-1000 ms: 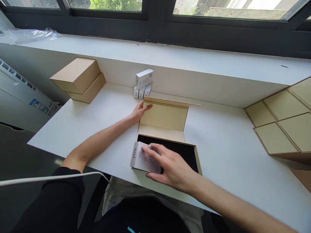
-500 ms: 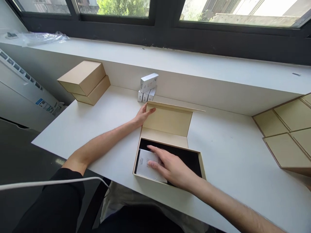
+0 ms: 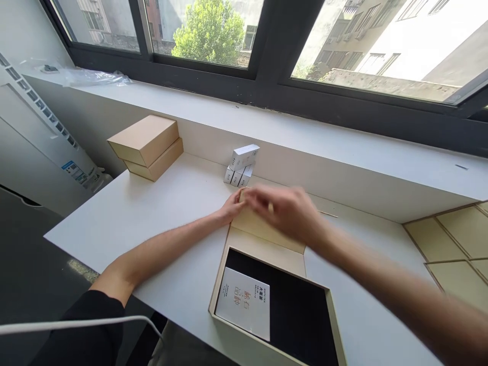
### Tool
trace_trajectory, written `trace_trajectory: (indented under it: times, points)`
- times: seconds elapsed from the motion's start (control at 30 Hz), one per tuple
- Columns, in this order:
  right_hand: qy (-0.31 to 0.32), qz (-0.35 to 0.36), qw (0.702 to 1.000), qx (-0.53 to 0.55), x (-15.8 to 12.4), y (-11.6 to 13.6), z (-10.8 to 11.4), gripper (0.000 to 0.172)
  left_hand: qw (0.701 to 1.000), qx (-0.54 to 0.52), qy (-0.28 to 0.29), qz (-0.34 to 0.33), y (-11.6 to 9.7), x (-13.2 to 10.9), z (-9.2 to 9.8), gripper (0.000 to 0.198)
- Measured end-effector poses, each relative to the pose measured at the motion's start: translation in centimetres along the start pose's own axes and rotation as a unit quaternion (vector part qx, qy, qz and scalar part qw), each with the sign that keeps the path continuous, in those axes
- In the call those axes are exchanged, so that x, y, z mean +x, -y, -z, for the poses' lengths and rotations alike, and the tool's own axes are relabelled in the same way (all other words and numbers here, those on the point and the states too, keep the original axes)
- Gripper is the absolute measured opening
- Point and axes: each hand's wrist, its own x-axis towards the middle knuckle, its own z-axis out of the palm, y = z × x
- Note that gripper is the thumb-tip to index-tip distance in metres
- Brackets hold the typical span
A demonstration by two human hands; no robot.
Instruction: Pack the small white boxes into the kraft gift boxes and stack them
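Observation:
An open tan gift box (image 3: 219, 284) with a black lining lies at the table's near edge. A white carton (image 3: 244, 302) with orange print lies flat in its left part. My left hand (image 3: 232, 207) rests against the left edge of the raised lid (image 3: 267, 231), fingers around it. My right hand (image 3: 287, 211) hovers above the lid, blurred by motion, nothing seen in it. Behind the lid a few small white cartons (image 3: 241, 163) are stacked against the ledge.
Two closed tan boxes (image 3: 147, 146) are stacked at the back left of the white table (image 3: 152, 213). Flat tan box panels (image 3: 450, 239) lie at the right. A white sill (image 3: 305, 137) runs under the window, with clear plastic wrap (image 3: 91, 77) at its far left.
My right hand has let go of the white carton, which now lies in the box, and has moved up and away toward the lid. The view has tilted upward.

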Motion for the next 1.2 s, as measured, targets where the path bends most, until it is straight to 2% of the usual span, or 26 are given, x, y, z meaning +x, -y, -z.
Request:
trace_trajectory:
  times: [0.07, 0.17, 0.23, 0.3, 0.33, 0.4, 0.43, 0.5, 0.6, 0.73, 0.8, 0.83, 0.93, 0.97, 1.03, 1.13, 1.2]
  points:
    - [-0.047, 0.005, 0.992, -0.114, 5.8, -2.8, 1.0, 0.031, 1.000, -0.022, 0.001, 0.008, -0.1, 0.1, -0.1, 0.058]
    - [0.030, 0.009, 0.982, -0.188, 12.9, -6.1, 0.4, 0.049, 0.999, -0.044, 0.006, 0.025, -0.3, 0.1, -0.3, 0.061]
    - [0.061, -0.002, 0.982, -0.180, 15.2, -7.3, -0.2, 0.041, 0.998, -0.047, 0.008, 0.029, -0.4, 0.1, -0.3, 0.061]
    - [0.031, -0.027, 0.985, -0.170, 15.3, -7.9, -0.2, 0.028, 0.998, -0.045, 0.013, 0.029, -0.4, 0.1, -0.3, 0.059]
    - [-0.005, -0.052, 0.989, -0.137, 14.5, -8.0, 0.2, 0.027, 0.999, -0.042, 0.015, 0.027, -0.3, 0.1, -0.3, 0.058]
    - [-0.091, -0.115, 0.989, 0.020, 11.7, -8.0, 1.6, 0.030, 0.999, -0.038, 0.021, 0.024, -0.2, 0.1, -0.2, 0.058]
    - [-0.128, -0.146, 0.972, 0.130, 9.7, -7.8, 2.5, 0.030, 0.999, -0.037, 0.024, 0.022, -0.1, 0.1, -0.1, 0.059]
    - [-0.163, -0.195, 0.912, 0.323, 4.9, -7.3, 4.1, 0.034, 0.999, -0.037, 0.023, 0.015, 0.1, 0.1, 0.0, 0.060]
    - [-0.140, -0.269, 0.853, 0.425, -3.3, -5.9, 4.9, 0.047, 0.999, -0.042, 0.015, 0.010, 0.3, -0.1, 0.1, 0.062]
    - [-0.057, -0.377, 0.806, 0.454, -13.3, -2.9, 2.9, 0.053, 0.999, -0.043, 0.015, 0.001, 0.2, -0.4, 0.4, 0.067]
    - [0.011, -0.408, 0.798, 0.443, -17.0, -1.2, 1.5, 0.054, 0.999, -0.032, 0.019, -0.012, 0.2, -0.6, 0.6, 0.066]
    - [0.045, -0.416, 0.807, 0.416, -18.5, -0.4, 0.9, 0.053, 0.999, -0.023, 0.019, -0.017, 0.3, -0.6, 0.8, 0.065]
    - [0.137, -0.386, 0.887, 0.213, -21.4, 1.6, -0.4, 0.048, 1.000, 0.002, 0.015, -0.025, 0.5, -0.7, 1.1, 0.060]
    - [0.167, -0.356, 0.911, 0.128, -21.9, 2.0, -0.6, 0.046, 1.000, 0.008, 0.015, -0.026, 0.6, -0.7, 1.3, 0.059]
    - [0.224, -0.283, 0.933, -0.006, -22.2, 2.4, -0.9, 0.046, 0.999, 0.014, 0.014, -0.026, 0.7, -0.7, 1.4, 0.057]
    - [0.279, -0.200, 0.933, -0.105, -21.6, 2.3, -1.0, 0.045, 0.999, 0.020, 0.009, -0.023, 0.6, -0.7, 1.5, 0.056]
    - [0.316, -0.154, 0.925, -0.141, -20.8, 2.0, -0.9, 0.038, 1.000, 0.020, 0.007, -0.022, 0.5, -0.8, 1.4, 0.057]
